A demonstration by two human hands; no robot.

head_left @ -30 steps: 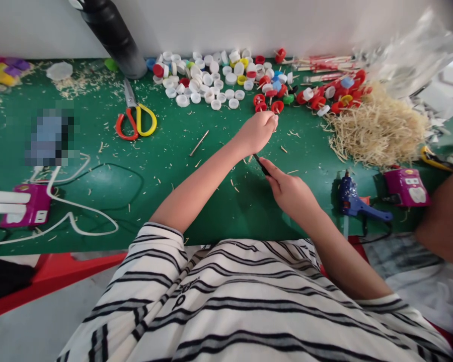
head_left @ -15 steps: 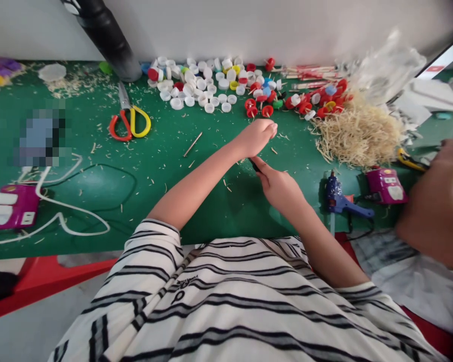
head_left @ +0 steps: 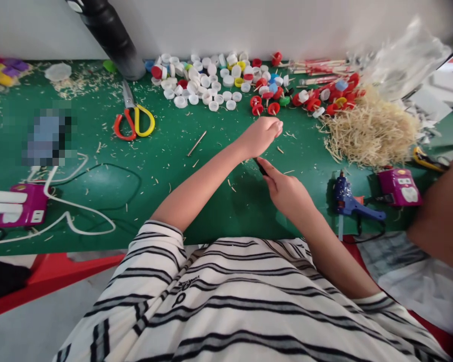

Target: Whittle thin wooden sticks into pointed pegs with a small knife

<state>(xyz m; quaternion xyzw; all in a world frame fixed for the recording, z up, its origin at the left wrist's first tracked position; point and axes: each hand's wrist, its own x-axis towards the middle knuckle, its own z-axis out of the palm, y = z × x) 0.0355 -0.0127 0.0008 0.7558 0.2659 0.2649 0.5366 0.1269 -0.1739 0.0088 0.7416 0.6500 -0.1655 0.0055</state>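
My left hand point(head_left: 262, 137) is closed in a fist above the table, just in front of the red bottle caps. Whatever it may hold is hidden by the fingers and wrist. Below it, my right hand point(head_left: 287, 190) is wrapped round a slim black object point(head_left: 261, 167), whose far end disappears under my left wrist. The index finger lies along it, and its kind cannot be made out. Left of my hands, a thin metal rod like a nail point(head_left: 197, 144) lies on the green table point(head_left: 219, 211). Small wood shavings are scattered around.
Loose bottle caps point(head_left: 213, 105), scissors point(head_left: 135, 120) and a black bottle point(head_left: 115, 42) stand or lie leftward. Rightward are a wood-shaving heap point(head_left: 372, 130), a blue glue gun point(head_left: 351, 201), a purple power socket point(head_left: 400, 187) and another person's arm point(head_left: 443, 211). A white cable point(head_left: 86, 232) crosses the left side.
The whole scene has shifted slightly to the right in view. Both hands keep nearly the same hold and position relative to each other.
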